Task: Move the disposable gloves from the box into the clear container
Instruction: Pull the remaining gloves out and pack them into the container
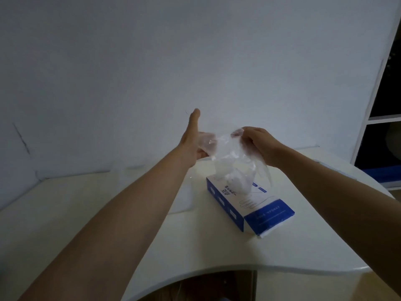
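Observation:
A bunch of clear disposable gloves point(230, 157) hangs in the air between my two hands, just above the blue and white glove box point(249, 211). More film sticks up from the box's top opening. My right hand point(256, 144) grips the bunch's upper right edge with curled fingers. My left hand point(193, 140) is at its left edge, thumb pointing up and fingers showing through the film. The clear container point(184, 210) stands on the table just left of the box, faint and partly hidden by my left forearm.
The white table point(91, 213) has a curved cut-out in its front edge and meets a white wall at the back. A white shelf unit point(382, 118) with dark compartments stands at the far right.

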Demonstrator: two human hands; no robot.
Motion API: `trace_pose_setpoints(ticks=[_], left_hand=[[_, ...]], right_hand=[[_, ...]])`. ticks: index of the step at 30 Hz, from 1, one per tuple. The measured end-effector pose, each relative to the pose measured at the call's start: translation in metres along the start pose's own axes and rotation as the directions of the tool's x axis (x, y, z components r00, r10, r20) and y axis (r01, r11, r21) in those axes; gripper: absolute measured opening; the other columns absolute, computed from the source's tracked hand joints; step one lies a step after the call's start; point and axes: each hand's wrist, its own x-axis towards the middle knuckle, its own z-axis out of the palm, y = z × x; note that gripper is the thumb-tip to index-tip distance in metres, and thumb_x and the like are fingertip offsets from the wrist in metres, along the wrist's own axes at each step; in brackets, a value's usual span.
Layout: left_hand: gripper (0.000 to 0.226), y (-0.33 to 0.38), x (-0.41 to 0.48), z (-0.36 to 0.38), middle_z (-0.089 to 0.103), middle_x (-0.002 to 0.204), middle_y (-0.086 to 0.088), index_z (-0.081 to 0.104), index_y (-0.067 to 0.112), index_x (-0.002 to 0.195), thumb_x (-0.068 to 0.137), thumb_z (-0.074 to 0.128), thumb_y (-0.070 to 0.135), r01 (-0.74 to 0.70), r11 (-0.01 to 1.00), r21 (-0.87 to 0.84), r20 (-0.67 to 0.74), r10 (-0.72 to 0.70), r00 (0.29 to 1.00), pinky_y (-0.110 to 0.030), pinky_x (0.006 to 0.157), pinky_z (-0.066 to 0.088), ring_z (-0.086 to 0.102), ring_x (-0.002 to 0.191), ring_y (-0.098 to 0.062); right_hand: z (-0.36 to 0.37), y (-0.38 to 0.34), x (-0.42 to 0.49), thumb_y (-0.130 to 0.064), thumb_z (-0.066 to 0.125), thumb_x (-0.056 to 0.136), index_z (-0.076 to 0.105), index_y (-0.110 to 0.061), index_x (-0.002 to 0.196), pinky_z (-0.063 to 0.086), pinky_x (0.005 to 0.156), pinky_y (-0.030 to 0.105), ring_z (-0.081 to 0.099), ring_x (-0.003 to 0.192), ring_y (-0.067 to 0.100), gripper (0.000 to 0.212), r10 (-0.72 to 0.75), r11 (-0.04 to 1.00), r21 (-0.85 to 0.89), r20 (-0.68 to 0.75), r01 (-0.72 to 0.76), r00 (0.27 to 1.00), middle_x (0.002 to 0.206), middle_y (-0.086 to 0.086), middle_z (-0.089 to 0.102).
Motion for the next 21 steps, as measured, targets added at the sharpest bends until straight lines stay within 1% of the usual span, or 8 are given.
trace_pose_setpoints(ticks=[3, 5, 8, 10, 14, 17, 19, 21], left_hand=[[0.061, 0.013, -0.014, -0.021, 0.068, 0.105, -0.008, 0.066, 0.010, 0.106, 0.081, 0.057, 0.066, 0.059, 0.992, 0.113, 0.118, -0.072, 0.990, -0.035, 0.074, 0.057, 0.068, 0.086, -0.022], [0.038, 0.012, -0.019, -0.031, 0.067, 0.100, -0.006, 0.068, 0.011, 0.104, 0.083, 0.071, 0.042, 0.044, 0.984, 0.174, 0.090, -0.061, 0.994, -0.029, 0.063, 0.055, 0.067, 0.075, -0.015], [0.014, 0.002, -0.017, -0.046, 0.058, 0.068, -0.005, 0.065, 0.006, 0.088, 0.090, 0.065, 0.019, -0.149, 0.924, 0.352, -0.091, 0.192, 0.977, -0.015, 0.042, 0.041, 0.055, 0.044, -0.009], [0.013, 0.000, -0.017, -0.064, 0.052, 0.059, -0.003, 0.063, 0.007, 0.086, 0.092, 0.058, 0.018, -0.223, 0.813, 0.537, -0.131, 0.342, 0.931, -0.013, 0.035, 0.033, 0.048, 0.040, -0.013], [0.023, -0.010, -0.012, -0.112, 0.056, 0.062, -0.005, 0.065, 0.007, 0.088, 0.094, 0.047, 0.020, -0.128, 0.658, 0.742, -0.187, 0.387, 0.903, -0.025, 0.050, 0.047, 0.054, 0.052, -0.024], [0.032, -0.020, -0.004, -0.143, 0.069, 0.089, -0.019, 0.066, 0.002, 0.099, 0.096, 0.040, 0.021, 0.002, 0.563, 0.826, -0.279, 0.405, 0.871, -0.037, 0.076, 0.055, 0.067, 0.081, -0.035], [0.034, -0.024, 0.000, -0.157, 0.068, 0.098, -0.020, 0.064, 0.001, 0.101, 0.097, 0.036, 0.020, 0.084, 0.529, 0.845, -0.342, 0.412, 0.845, -0.037, 0.080, 0.053, 0.066, 0.089, -0.037], [0.033, -0.026, 0.004, -0.167, 0.069, 0.098, -0.018, 0.063, 0.001, 0.100, 0.098, 0.035, 0.018, 0.135, 0.501, 0.855, -0.370, 0.408, 0.835, -0.036, 0.078, 0.053, 0.067, 0.088, -0.035]], right_hand=[[0.011, -0.004, 0.002, -0.014, 0.047, 0.098, 0.068, -0.004, 0.103, 0.041, 0.059, 0.027, 0.048, 0.065, 0.020, 0.024, -0.011, 0.992, -0.121, 0.120, 0.026, 0.993, 0.081, 0.013, 0.058], [0.024, -0.007, 0.006, -0.021, 0.055, 0.096, 0.068, 0.000, 0.106, 0.040, 0.061, 0.029, 0.048, 0.068, 0.024, 0.026, -0.012, 0.986, -0.161, 0.175, 0.040, 0.985, 0.085, 0.016, 0.057], [0.052, -0.011, 0.014, -0.020, 0.063, 0.091, 0.069, -0.002, 0.092, 0.036, 0.053, 0.023, 0.044, 0.058, 0.015, 0.018, 0.021, 0.965, -0.262, 0.180, 0.027, 0.983, 0.073, 0.011, 0.052], [0.069, -0.010, 0.023, -0.020, 0.065, 0.089, 0.069, -0.006, 0.085, 0.038, 0.050, 0.020, 0.045, 0.056, 0.014, 0.015, 0.033, 0.925, -0.379, 0.118, 0.015, 0.992, 0.067, 0.006, 0.053], [0.087, 0.001, 0.047, -0.018, 0.065, 0.089, 0.070, 0.005, 0.094, 0.034, 0.048, 0.022, 0.042, 0.051, 0.015, 0.024, 0.011, 0.931, -0.363, -0.082, -0.040, 0.997, 0.065, 0.009, 0.056], [0.108, 0.002, 0.060, -0.023, 0.064, 0.089, 0.069, -0.011, 0.095, 0.050, 0.068, 0.028, 0.058, 0.073, 0.014, 0.014, -0.188, 0.892, -0.445, -0.213, 0.076, 0.959, 0.090, 0.004, 0.068], [0.129, -0.007, 0.059, -0.022, 0.063, 0.088, 0.069, -0.016, 0.098, 0.050, 0.076, 0.027, 0.060, 0.081, 0.012, 0.013, -0.359, 0.853, -0.460, -0.173, 0.247, 0.917, 0.096, 0.000, 0.067], [0.151, -0.017, 0.055, -0.017, 0.060, 0.090, 0.069, -0.013, 0.098, 0.048, 0.067, 0.020, 0.059, 0.076, 0.010, 0.013, -0.367, 0.841, -0.425, 0.008, 0.335, 0.930, 0.091, 0.000, 0.067]])
